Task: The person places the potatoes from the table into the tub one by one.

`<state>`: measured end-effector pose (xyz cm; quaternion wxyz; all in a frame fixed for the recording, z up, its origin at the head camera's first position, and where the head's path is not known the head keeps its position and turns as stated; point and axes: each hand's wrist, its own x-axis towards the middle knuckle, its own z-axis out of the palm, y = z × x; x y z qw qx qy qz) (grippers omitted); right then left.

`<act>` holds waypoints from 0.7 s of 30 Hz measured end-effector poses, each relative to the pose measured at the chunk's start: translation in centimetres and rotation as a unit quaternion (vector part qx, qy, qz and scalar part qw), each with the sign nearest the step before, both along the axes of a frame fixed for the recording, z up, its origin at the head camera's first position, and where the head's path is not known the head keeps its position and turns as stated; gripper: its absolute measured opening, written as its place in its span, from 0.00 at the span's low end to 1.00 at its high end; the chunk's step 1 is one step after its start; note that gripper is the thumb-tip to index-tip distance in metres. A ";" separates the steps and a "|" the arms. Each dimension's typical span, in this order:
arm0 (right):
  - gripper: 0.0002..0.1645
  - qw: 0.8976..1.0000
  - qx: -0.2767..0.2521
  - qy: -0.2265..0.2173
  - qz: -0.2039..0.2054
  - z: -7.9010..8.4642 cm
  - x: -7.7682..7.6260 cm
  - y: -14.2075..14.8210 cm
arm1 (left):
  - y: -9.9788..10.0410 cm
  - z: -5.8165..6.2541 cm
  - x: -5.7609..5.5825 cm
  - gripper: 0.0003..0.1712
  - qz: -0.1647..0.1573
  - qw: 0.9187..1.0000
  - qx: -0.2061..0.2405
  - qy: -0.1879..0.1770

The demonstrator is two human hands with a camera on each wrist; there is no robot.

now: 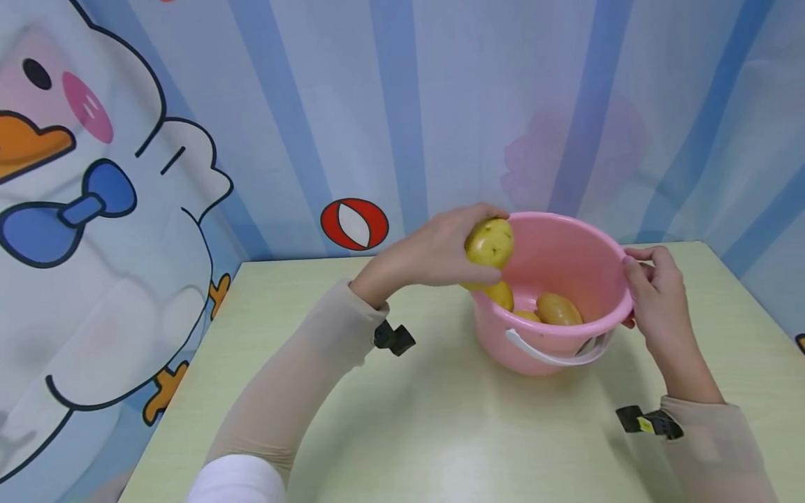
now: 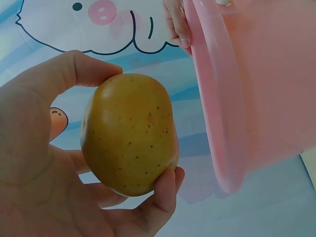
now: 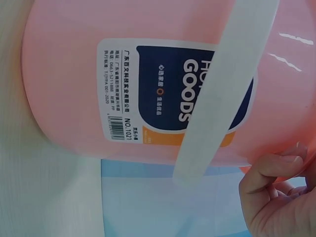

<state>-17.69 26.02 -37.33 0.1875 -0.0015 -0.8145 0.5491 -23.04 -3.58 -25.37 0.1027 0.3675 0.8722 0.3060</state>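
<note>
My left hand grips a yellow potato with dark specks, thumb and fingertips spread round its sides. It is over the left rim of a pink plastic bucket. The left wrist view shows the held potato apart from the rim. Several more potatoes lie in the bucket; those at its left side are partly hidden by hand and rim. My right hand holds the bucket's right rim, thumb on top. In the right wrist view that hand has its fingers curled at the rim.
A white handle hangs down the bucket's near side, across a printed label. The bucket stands on a pale wooden table. Behind it is a blue striped cloth, with a cartoon duck at the left.
</note>
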 end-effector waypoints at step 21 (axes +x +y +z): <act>0.18 1.000 0.002 0.004 0.003 0.1 0.1 0.0 | 2.4 0.7 -0.2 0.42 -0.022 0.998 -0.033 0.038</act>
